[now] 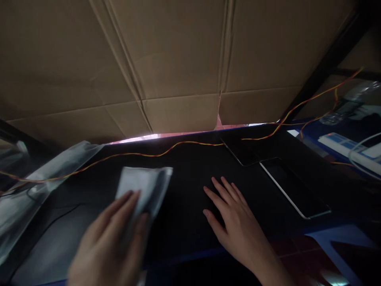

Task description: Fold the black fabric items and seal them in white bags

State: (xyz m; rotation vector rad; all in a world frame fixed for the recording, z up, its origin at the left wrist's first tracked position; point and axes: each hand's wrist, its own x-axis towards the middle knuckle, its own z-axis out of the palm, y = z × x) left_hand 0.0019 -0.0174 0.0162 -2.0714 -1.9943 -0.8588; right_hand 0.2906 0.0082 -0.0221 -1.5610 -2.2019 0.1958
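My left hand (110, 242) grips the near end of a grey foil pouch (147, 182), fingers spread over its top and thumb pressed in from the right. The pouch sticks out past my fingertips, away from me, just above the black bench (184, 186). The motion blur keeps me from telling whether its far corner touches the surface. My right hand (235, 220) is released and holds nothing, lying flat on the bench with the fingers stretched forward, well to the right of the pouch with bare black surface between them. Further right of that hand lies a dark flat screen (294, 190) with a pale edge, and a second dark panel (242, 153) lies just beyond it. A red-and-yellow wire (178, 145) trails across the far side of the bench. At my far left lies a long crumpled plastic bag (44, 178). A cardboard wall (178, 59) rises behind the bench, and a white power strip (342, 145) sits off to the right.
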